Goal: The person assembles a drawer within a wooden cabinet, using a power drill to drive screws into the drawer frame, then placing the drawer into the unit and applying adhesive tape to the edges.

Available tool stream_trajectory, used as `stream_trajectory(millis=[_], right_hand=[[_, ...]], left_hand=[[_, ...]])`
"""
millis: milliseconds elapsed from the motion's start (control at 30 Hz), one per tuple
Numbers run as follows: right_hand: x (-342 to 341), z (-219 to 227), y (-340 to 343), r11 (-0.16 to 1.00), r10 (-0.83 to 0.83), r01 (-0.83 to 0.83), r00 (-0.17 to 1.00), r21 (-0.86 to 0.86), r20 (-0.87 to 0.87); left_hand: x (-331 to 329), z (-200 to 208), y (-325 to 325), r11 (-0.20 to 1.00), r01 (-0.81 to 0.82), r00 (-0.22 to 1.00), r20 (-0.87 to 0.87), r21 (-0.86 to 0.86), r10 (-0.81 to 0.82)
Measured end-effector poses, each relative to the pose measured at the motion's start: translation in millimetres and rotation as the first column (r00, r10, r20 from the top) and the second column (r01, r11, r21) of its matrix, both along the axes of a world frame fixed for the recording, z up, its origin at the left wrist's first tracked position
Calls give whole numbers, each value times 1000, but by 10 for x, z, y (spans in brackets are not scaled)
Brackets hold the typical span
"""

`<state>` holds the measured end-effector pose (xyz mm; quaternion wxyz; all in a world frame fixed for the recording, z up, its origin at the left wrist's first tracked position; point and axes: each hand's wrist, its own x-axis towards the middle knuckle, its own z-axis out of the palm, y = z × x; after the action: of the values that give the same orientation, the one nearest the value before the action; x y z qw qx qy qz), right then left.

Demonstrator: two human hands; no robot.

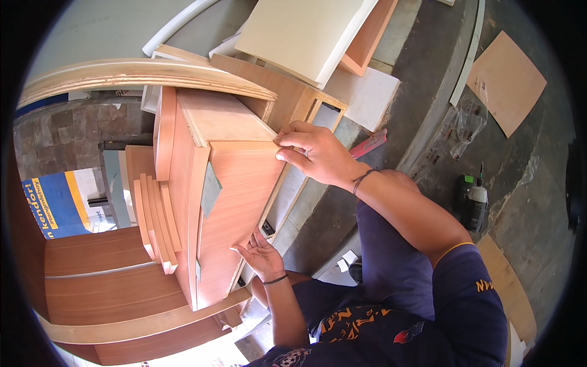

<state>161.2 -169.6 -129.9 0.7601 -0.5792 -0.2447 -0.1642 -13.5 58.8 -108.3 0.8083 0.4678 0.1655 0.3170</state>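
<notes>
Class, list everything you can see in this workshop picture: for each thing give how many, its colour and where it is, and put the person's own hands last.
Wooden cabinet box: one, reddish-brown veneer, centre, between both hands.
Curved wooden strips: a stack, brown, left of the box.
Curved plywood rail: one, pale, above the box.
Cream panel: one, top centre, lying on other boards.
Brown board: one, on the floor, upper right.
Cordless drill: one, black and green, on the floor at right.
Red flat tool: one, floor beside the right hand.
Left hand: open, fingertips at the box's lower edge.
Right hand: fingers pinching the box's upper corner.
</notes>
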Motion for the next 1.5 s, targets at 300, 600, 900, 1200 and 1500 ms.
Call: stream_trajectory(millis=[300, 600, 900, 1200, 1500], right_hand=[[-5, 1, 2, 995, 101, -98, 988, 32, -117], [-20, -27, -29, 966, 218, -180, 953, 184, -211], [-15, -12, -73, 987, 156, -163, 954, -4, -256], [55, 525, 124, 984, -144, 119, 970, 133, 196], [63, 617, 132, 988, -142, 129, 974, 84, 176]], left_hand=[[1, 32, -86, 1000, -25, 999, -25, -6, 25], [-18, 7, -20, 999, -10, 1000, -22, -50, 9], [0, 15, -64, 999, 8, 1000, -13, -35, -8], [4, 6, -58, 1000, 29, 999, -15, -11, -29], [-5, 23, -88, 1000, 11, 1000, -26, -23, -12]])
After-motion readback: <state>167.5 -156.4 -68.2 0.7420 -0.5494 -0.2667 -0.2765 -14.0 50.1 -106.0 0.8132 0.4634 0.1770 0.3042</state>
